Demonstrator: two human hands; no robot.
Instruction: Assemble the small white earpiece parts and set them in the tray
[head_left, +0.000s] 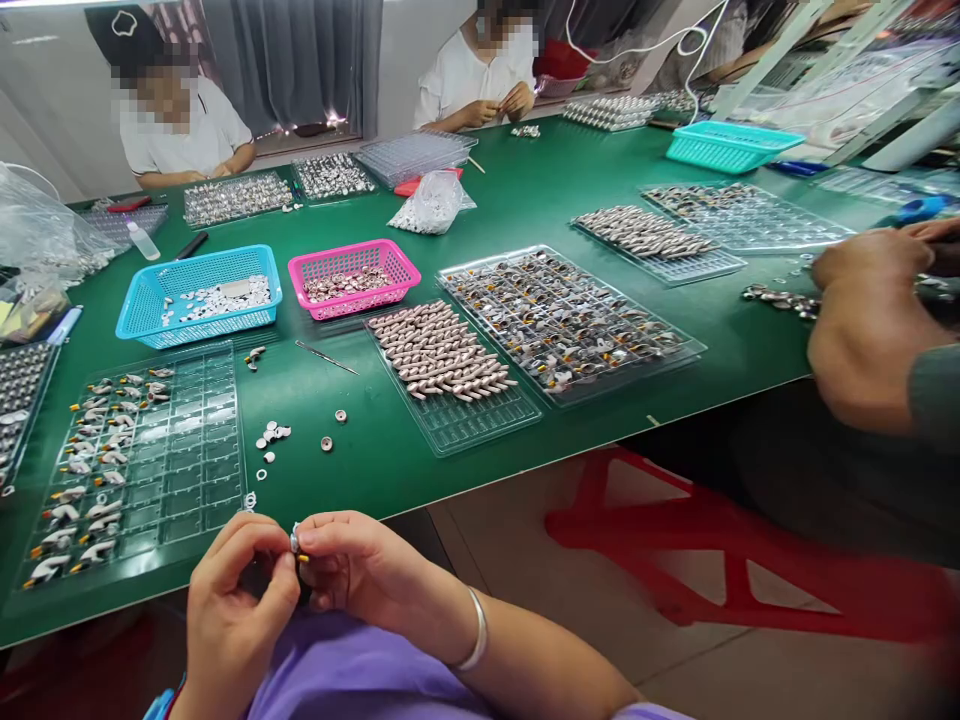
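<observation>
The person's left hand (pixel 236 595) and right hand (pixel 367 570) meet in front of the body, just off the near edge of the green table (pixel 360 470). Both hands pinch one small part (pixel 295 540) between them. The left thumb and pointing finger are closed on it from one side, and the right thumb and fingers squeeze it from the other. It is shiny, with a yellow tip poking out below. The fingers hide most of it, so its full shape is hard to tell.

Near the hands, a clear plastic tray (pixel 202 440) has rows of white and dark parts with yellow ends on its left side. Just beside the tray lie little white discs (pixel 271 432). Two small round metal caps (pixel 326 444) sit near the discs. Farther back are thin metal tweezers (pixel 326 356), a blue basket (pixel 210 328) and a pink basket (pixel 361 303).
</observation>
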